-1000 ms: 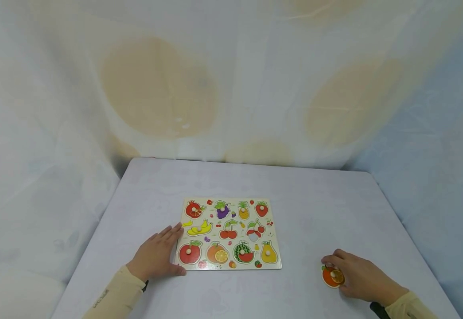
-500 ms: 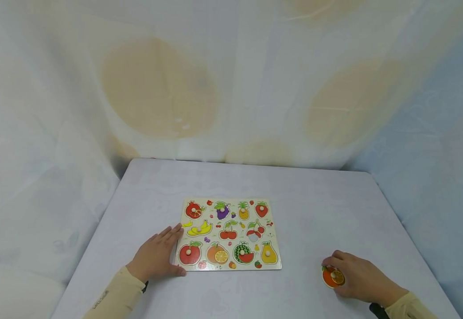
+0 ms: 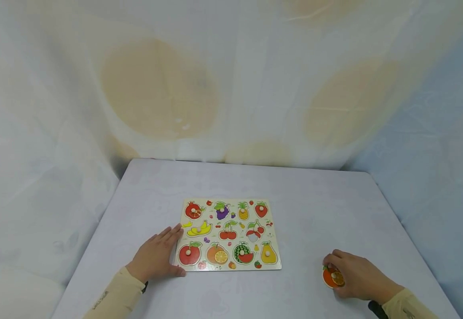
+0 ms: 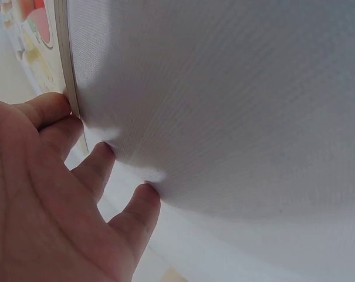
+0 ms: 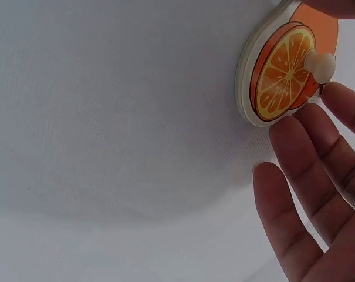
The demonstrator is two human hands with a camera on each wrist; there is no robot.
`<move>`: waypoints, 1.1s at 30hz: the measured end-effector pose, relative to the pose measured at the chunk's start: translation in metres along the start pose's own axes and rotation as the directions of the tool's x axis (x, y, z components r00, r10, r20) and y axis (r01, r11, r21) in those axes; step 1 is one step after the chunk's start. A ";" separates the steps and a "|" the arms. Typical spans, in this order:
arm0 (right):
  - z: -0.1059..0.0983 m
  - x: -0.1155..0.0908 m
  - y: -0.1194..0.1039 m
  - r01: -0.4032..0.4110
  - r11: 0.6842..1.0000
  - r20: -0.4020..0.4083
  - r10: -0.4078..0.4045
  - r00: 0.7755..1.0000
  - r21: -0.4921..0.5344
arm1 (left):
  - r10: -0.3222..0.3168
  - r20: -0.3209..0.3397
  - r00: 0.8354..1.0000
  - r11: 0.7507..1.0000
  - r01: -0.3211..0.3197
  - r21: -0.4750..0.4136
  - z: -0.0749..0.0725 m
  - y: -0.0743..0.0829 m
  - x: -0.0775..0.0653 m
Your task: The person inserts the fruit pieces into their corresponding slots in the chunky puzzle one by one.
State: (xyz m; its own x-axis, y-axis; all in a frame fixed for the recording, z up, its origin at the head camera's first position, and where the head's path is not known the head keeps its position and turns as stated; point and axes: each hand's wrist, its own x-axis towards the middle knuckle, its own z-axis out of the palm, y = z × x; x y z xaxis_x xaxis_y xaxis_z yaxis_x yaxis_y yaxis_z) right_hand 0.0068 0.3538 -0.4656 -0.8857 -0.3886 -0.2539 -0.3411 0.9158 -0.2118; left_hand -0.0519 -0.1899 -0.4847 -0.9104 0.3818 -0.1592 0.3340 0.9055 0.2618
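Observation:
A fruit knob-puzzle board (image 3: 233, 243) lies flat left of the table's middle. My left hand (image 3: 157, 253) rests at its left side, fingers extended, fingertips at the board's edge and thumb by its near corner. In the left wrist view, two fingertips (image 4: 57, 106) meet the board's side and the others press on the cloth. To the right, my right hand (image 3: 360, 274) holds an orange-shaped puzzle piece (image 3: 330, 278) by its edges, between thumb and fingers. Its pale knob (image 5: 321, 66) shows in the right wrist view, with fingertips close beside it.
Most fruits on the board bear knobs, such as the apple (image 3: 189, 257) and the pear (image 3: 268, 255); its orange picture (image 3: 216, 253) shows none. A white cloth covers the table (image 3: 295, 199), and a spotted curtain (image 3: 255, 88) hangs behind and at both sides.
My right thumb has shifted slightly along the near edge of the orange puzzle piece, and the piece has moved barely to the right. The left hand and board have stayed still.

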 end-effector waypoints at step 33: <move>-0.021 0.069 -0.046 -0.038 0.994 -0.033 0.042 0.999 0.105 | 0.005 0.017 1.000 1.000 -0.005 -0.007 -0.002 -0.002 0.000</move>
State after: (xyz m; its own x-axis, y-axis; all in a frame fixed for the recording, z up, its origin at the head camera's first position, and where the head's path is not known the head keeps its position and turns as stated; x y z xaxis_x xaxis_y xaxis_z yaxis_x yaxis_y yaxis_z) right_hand -0.0457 0.2871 -0.4534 -0.9093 -0.3461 -0.2310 -0.2720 0.9145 -0.2996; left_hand -0.0535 -0.1921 -0.4837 -0.9044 0.3897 -0.1739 0.3370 0.9022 0.2691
